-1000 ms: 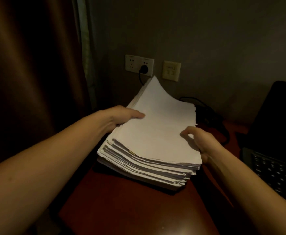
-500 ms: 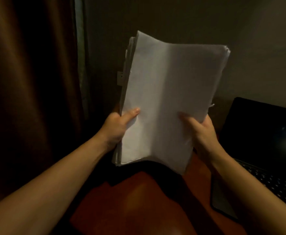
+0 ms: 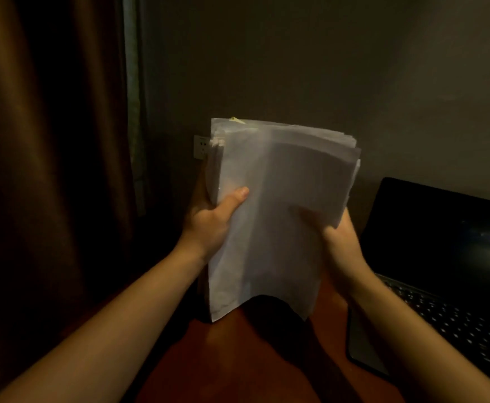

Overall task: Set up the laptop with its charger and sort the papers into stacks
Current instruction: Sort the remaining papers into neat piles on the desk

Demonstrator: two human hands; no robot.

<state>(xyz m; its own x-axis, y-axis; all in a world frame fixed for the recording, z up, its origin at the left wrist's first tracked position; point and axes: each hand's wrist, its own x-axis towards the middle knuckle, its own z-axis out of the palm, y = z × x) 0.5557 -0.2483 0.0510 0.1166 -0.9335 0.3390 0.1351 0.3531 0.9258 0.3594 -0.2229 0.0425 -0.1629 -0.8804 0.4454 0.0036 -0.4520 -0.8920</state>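
A thick stack of white papers (image 3: 278, 205) stands upright above the reddish-brown table (image 3: 232, 362), its lower edge near the tabletop. My left hand (image 3: 211, 222) grips its left side, thumb across the front sheet. My right hand (image 3: 339, 242) grips the right side, the thumb blurred over the front. A small yellow tab pokes out at the stack's top. The open black laptop (image 3: 447, 257) sits at the right with a dark screen. The charger is hidden behind the papers.
A white wall socket (image 3: 200, 146) peeks out left of the stack on the grey wall. A brown curtain (image 3: 49, 170) hangs along the left. The laptop's keyboard (image 3: 453, 321) lies just right of my right forearm.
The stack lay flat on the table a second ago. Both hands lifted it upright, and since half a second ago it has dropped lower toward the tabletop.
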